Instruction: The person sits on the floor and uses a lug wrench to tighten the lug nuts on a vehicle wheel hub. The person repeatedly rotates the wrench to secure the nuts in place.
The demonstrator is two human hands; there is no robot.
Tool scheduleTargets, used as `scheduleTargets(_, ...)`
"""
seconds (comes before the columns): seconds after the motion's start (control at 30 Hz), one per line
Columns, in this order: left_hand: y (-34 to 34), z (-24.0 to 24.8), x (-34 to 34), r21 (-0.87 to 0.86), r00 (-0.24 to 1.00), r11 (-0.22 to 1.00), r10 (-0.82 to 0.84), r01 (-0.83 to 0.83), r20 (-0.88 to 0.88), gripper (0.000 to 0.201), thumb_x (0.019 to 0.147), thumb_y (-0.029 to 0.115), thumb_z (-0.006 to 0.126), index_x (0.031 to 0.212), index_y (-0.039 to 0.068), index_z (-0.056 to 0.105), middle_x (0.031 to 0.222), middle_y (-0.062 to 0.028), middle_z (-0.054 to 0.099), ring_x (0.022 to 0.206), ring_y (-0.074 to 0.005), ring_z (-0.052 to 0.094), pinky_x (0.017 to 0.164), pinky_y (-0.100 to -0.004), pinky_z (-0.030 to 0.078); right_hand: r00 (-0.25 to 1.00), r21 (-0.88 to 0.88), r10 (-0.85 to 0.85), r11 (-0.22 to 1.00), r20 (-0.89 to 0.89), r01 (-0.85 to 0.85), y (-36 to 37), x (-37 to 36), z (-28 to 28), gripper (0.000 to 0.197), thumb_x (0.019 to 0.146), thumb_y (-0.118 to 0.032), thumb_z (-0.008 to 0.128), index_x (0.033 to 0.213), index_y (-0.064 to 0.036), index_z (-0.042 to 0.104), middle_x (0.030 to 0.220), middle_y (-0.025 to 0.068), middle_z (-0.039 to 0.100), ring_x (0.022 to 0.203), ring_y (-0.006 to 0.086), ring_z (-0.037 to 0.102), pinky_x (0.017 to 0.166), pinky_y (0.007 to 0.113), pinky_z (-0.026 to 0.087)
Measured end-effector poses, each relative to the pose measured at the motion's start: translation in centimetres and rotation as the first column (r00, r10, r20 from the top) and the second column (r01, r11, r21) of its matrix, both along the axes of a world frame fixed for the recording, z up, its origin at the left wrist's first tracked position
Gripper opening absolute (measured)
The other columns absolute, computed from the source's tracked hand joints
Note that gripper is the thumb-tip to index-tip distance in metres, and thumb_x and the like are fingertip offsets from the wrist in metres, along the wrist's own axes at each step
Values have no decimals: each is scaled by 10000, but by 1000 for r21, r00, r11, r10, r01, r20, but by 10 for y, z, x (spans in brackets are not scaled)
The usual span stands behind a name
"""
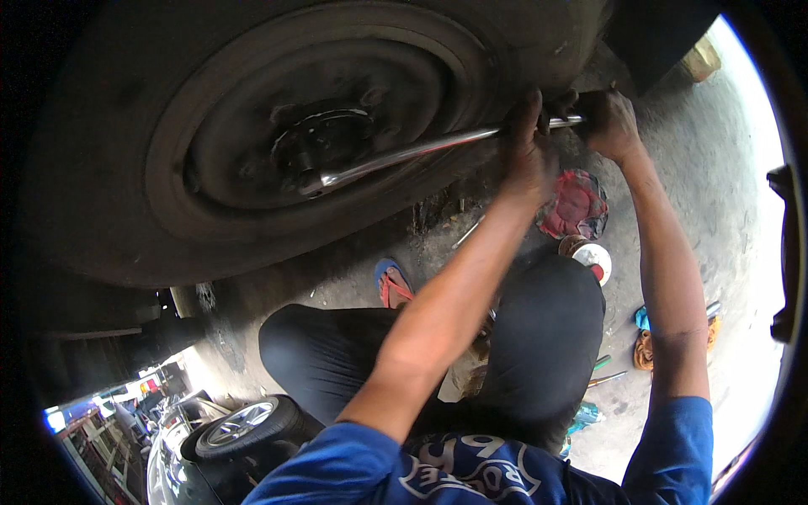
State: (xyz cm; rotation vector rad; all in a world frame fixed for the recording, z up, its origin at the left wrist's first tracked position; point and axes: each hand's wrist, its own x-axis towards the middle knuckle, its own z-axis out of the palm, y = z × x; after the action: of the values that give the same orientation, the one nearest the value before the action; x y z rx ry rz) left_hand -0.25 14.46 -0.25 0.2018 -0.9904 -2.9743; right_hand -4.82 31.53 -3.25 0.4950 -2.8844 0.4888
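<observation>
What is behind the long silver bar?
Behind the silver bar are the dark wheel and part of its tire. Whatever the bar's wheel end covers cannot be seen; the left hand and right hand hide parts of the bar itself.

The wheel (328, 139) walls off the upper left, and the bar (412, 154) slants across its lower face, its right end taken up by the left hand (528, 160) and right hand (610, 124). Between the forearms a gap opens (a cloth (576, 202) lies below). The knees (547, 311) block lower down; right of the right forearm there is room.
</observation>
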Motion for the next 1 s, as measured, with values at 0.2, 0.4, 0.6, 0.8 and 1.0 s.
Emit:
scheduleTargets(0.2,24,-32,-12,127,999,992,25,-20,-46,445,989,205,553,617,148,316,576,11,296,516,-129,312,590,-339,379,985,-30,-50,999,-165,45,4,5,-29,296,674,-214,715,965,-179,758,903,137,724,860,356,691,757,445,561)
scheduleTargets(0.4,13,-21,-2,-75,999,996,-38,38,3,347,1005,200,524,687,81,452,630,-27,440,559,-142,409,644,-304,447,998,45,-37,998,-57,40,5,17,-26,268,684,-231,725,942,-167,759,914,139,725,884,358,685,768,427,554)
scheduleTargets(0.6,5,-60,16,-386,985,922,58,10,164,235,1017,228,536,1064,11,614,902,-82,600,783,-150,581,802,-306,488,971,-334,-191,915,142,228,-42,40,-42,279,688,-227,714,927,-86,739,903,183,717,888,391,681,827,457,549)
scheduleTargets(0.8,-79,-81,35,-917,948,394,-309,57,-74,424,995,285,601,1351,64,541,1356,-122,553,1257,-193,529,1050,-349,437,941,111,110,982,319,-152,-46,53,-102,284,761,-249,673,855,16,715,872,262,690,927,444,661,838,494,532)
scheduleTargets(1.0,-155,45,67,-190,999,982,-18,11,-35,534,973,427,623,1407,159,462,1353,-80,539,1250,-250,543,1033,-542,428,896,-158,11,985,444,66,-18,110,32,360,834,-298,717,1014,15,716,921,279,678,903,421,664,813,454,528)
